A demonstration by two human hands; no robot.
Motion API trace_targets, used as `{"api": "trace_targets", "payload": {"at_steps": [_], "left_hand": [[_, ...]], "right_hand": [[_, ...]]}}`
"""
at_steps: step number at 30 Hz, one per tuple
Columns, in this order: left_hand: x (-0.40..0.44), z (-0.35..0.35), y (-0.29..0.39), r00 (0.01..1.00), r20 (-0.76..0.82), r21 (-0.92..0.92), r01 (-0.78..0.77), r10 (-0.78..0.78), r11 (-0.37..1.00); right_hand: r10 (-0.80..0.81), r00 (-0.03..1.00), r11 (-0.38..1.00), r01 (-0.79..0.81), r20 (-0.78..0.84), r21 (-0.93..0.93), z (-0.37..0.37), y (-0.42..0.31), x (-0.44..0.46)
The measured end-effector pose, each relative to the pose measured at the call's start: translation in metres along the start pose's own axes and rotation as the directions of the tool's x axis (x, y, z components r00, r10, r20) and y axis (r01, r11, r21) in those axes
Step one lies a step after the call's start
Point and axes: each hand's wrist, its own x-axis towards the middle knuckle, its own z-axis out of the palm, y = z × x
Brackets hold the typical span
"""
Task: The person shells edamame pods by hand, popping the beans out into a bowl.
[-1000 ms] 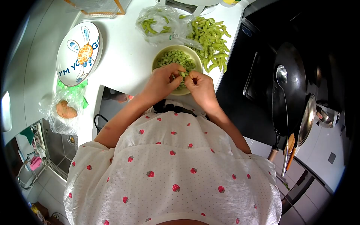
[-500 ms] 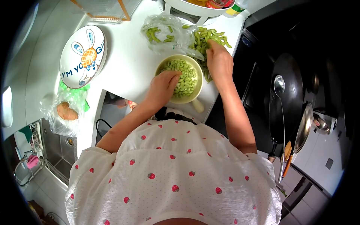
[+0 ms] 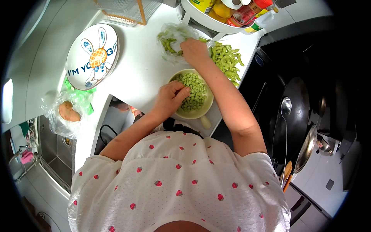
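A pale yellow bowl with a short handle (image 3: 206, 122) holds many shelled green soybeans (image 3: 195, 91). My left hand (image 3: 170, 98) rests over the bowl's left side, thumb and fingers pinched together; whatever they hold is hidden. Beyond the bowl, my right hand (image 3: 194, 53) reaches over a clear plastic bag (image 3: 170, 33) with its fingers curled in. Green pods show in the bag beside those fingers, but the fingertips are out of sight. To the right of my right forearm lies a pile of unshelled soybean pods (image 3: 228, 60).
Left on the counter stands a plate with a bunny print (image 3: 81, 58), near a bagged brown tuber (image 3: 68, 112). A rack of bottles (image 3: 220, 25) is at the back. Rightward are a black wok (image 3: 295, 116) and a metal ladle (image 3: 286, 110); a sink (image 3: 54, 143) lies at left.
My right hand has moved left from the pod pile to the plastic bag. My left hand stays at the bowl, still pinched. The whole view has shifted slightly.
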Motion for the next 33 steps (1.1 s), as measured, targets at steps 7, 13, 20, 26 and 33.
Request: {"api": "trace_targets", "payload": {"at_steps": [7,13,20,26,33], "left_hand": [[0.001,0.002,0.001,0.993,-0.029,-0.21,0.108,-0.117,0.972],[0.0,-0.003,-0.001,0.985,-0.028,-0.283,0.157,-0.171,0.946],[0.012,-0.022,0.007,0.968,-0.207,-0.379,0.056,-0.143,0.924],[0.033,-0.012,-0.002,0.977,-0.215,-0.268,-0.071,0.012,0.961],[0.064,-0.005,-0.009,0.989,-0.013,0.512,-0.119,0.146,0.851]], "right_hand": [[-0.028,0.998,0.991,0.021,0.057,0.13,-0.004,-0.001,-0.015],[0.113,0.99,0.879,-0.062,-0.081,0.472,-0.003,0.004,-0.014],[0.352,0.932,0.044,-0.108,0.086,0.993,-0.068,-0.022,-0.05],[0.468,0.883,-0.099,0.069,-0.014,0.993,-0.063,-0.019,-0.06],[0.416,0.909,0.017,0.011,-0.017,1.0,-0.042,0.003,-0.047]]}}
